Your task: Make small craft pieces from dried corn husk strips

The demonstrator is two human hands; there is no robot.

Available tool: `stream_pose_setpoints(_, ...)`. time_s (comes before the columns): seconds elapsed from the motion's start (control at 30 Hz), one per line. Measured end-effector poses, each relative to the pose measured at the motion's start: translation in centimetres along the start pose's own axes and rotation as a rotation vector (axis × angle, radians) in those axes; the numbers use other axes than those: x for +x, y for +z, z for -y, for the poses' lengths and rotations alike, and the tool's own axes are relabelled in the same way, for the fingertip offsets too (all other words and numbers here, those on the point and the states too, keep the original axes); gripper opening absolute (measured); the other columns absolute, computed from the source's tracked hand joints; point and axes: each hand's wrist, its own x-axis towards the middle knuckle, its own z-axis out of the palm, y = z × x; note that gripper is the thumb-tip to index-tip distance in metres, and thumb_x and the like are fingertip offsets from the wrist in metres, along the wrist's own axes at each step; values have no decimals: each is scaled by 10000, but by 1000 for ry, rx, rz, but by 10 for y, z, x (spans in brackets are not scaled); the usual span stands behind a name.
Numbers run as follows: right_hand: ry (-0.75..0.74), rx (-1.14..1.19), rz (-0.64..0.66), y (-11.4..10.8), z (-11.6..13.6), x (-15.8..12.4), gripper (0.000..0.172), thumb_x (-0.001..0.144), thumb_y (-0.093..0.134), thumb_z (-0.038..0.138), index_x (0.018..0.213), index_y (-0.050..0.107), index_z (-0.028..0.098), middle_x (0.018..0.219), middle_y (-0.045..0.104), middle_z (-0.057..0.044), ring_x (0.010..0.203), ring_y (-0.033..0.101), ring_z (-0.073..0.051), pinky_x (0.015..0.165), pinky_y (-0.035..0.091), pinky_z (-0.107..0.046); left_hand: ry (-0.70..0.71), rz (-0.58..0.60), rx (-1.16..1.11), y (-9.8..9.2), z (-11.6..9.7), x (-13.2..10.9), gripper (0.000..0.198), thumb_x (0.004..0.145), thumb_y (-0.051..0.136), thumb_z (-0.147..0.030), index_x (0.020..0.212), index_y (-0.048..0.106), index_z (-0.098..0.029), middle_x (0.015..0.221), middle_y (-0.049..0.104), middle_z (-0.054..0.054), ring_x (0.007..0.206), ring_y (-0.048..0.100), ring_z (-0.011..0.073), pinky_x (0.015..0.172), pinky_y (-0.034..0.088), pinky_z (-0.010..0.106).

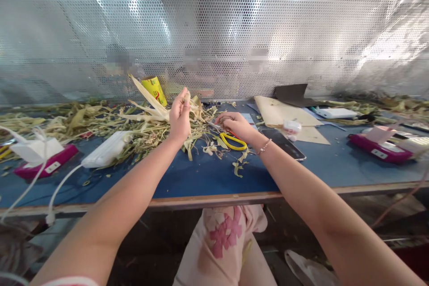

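Observation:
My left hand [180, 116] is raised over the heap, its fingers closed round a pale dried plant piece whose tip shows above the thumb. Long straw-coloured dry leaves [156, 106] fan out to the left behind this hand. My right hand [232, 124] is low over the table, with curled fingers near small dark plant bits; what they grip, if anything, is hidden. Directly below it are scissors [233, 143] with yellow handle loops, partly covered by the hand. Dried stalks and leaf scraps [144, 136] are heaped around and left of my left hand.
A yellow tube [154, 90] leans behind the heap. On the left are a white power strip [107, 148] and a magenta socket block [47, 161]. A phone [284, 144], small white jar [291, 128] and cardboard [284, 111] are at right. A perforated metal screen [221, 31] stands behind.

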Motion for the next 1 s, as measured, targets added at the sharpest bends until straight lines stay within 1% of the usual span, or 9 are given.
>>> stream_pose_setpoints(0.1, -52, 6, 46, 1, 3, -3, 179, 555, 375, 171, 634, 536, 167, 502, 430, 36, 462, 348, -80, 465, 274, -233, 39, -210, 43, -9, -5, 12, 251, 792, 471, -407, 963, 555, -244, 1176, 552, 24, 1103, 481, 156, 907, 378, 263)
stream_pose_setpoints(0.2, -80, 44, 45, 0, 1, -4, 164, 547, 378, 157, 610, 529, 166, 488, 419, 37, 452, 337, -78, 461, 270, -234, -4, -435, 2, -26, 0, 32, 217, 842, 382, -358, 873, 529, -201, 1020, 591, 23, 931, 547, 130, 793, 430, 250)
stream_pose_setpoints(0.33, -90, 258, -55, -6, -7, 1, 127, 523, 396, 142, 559, 515, 167, 461, 403, 35, 420, 319, -74, 430, 252, -232, -49, -472, -30, -41, 12, 49, 189, 856, 352, -338, 853, 492, -212, 958, 576, 8, 897, 536, 98, 755, 422, 202)
stream_pose_setpoints(0.43, -135, 590, -227, -16, -10, 4, 75, 558, 399, 176, 521, 464, 181, 441, 361, 38, 397, 297, -72, 410, 261, -223, -38, -534, -143, -41, 14, 50, 130, 828, 408, -289, 767, 462, -188, 880, 571, 4, 760, 538, 83, 671, 418, 194)
stream_pose_setpoints(0.5, -166, 806, -359, -24, -11, 5, 120, 628, 399, 206, 512, 420, 185, 427, 311, 46, 388, 295, -69, 397, 263, -205, -42, -564, -197, -38, 11, 48, 104, 806, 434, -241, 725, 445, -177, 837, 567, -2, 669, 517, 65, 618, 405, 185)
stream_pose_setpoints(0.63, -204, 1140, -648, -40, -15, 4, 215, 724, 356, 252, 521, 360, 183, 429, 299, 52, 373, 289, -58, 384, 287, -181, -8, -540, -203, -34, 7, 43, 84, 777, 457, -214, 704, 445, -174, 834, 564, 0, 670, 513, 61, 608, 393, 178)
stream_pose_setpoints(0.73, -168, 1246, -802, -49, -17, 3, 224, 744, 306, 237, 530, 341, 183, 416, 299, 56, 352, 279, -53, 369, 275, -171, 18, -519, -186, -33, 8, 42, 93, 774, 455, -224, 696, 448, -175, 825, 562, 8, 702, 520, 71, 609, 393, 180)
stream_pose_setpoints(0.83, -143, 1262, -929, -57, -19, 3, 211, 740, 284, 211, 534, 321, 185, 407, 297, 62, 336, 274, -49, 357, 256, -166, 39, -534, -154, -36, 12, 44, 86, 779, 440, -228, 713, 457, -174, 822, 566, 13, 707, 523, 76, 626, 403, 186)
stream_pose_setpoints(1.0, -130, 1279, -1076, -73, -18, 0, 185, 722, 282, 185, 539, 309, 183, 397, 286, 77, 321, 258, -34, 347, 233, -143, 49, -631, -123, -45, 13, 50, 76, 792, 421, -194, 726, 457, -184, 835, 571, 7, 757, 545, 95, 733, 426, 220)
